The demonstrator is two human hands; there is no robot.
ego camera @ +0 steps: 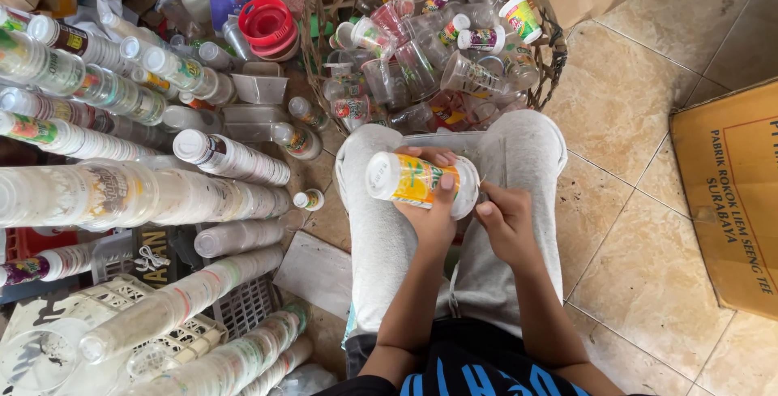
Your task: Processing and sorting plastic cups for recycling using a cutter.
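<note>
Head view: left hand [433, 214] closed around yellow-labelled plastic cup [421, 181], held sideways over grey-trousered lap. Right hand [509, 222] pinching at cup's mouth end, grip closed on its rim. Left of knees, nested cup stacks [146, 193] lying in rows. Beyond knees, wicker basket [555, 47] of loose clear cups. Brown cardboard box [729, 193] on tiled floor, far right.

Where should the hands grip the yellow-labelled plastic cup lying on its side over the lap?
Around the labelled mid-wall of the yellow-labelled cup, coming from below on the near side. It lies sideways, rim to the right, so the round wall faces the wrist; the left hand cups it that way, thumb on top. This probably leaves the rim end free for the right hand, which sits at it.
</note>
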